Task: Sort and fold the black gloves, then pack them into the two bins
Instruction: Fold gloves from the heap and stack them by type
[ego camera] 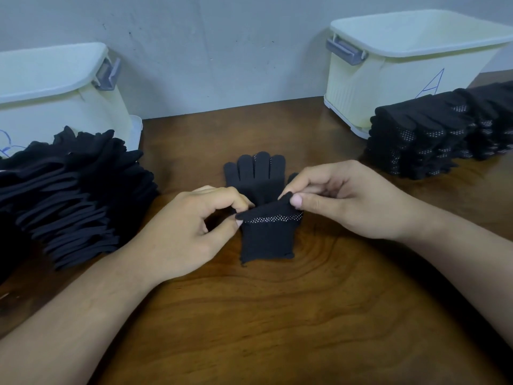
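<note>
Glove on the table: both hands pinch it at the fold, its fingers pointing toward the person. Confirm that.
One point is wrong. The head view shows the glove with its fingers pointing away from the person, not toward them. The rest holds: the left hand and the right hand both pinch it at the fold.

- Soft, fairly bright light falls evenly from above; the wall (pixel 222 51) looks cool and greenish.
- Faint shadows lie beneath the left hand (pixel 191 226) and right hand (pixel 344 201) on the desk (pixel 277 315), whose wood has a dull sheen.
- The glove (pixel 266 237) they pinch is sharp, its dots clear.
- The bins (pixel 388 87) at the desk's far corners bow from lens distortion.
</note>
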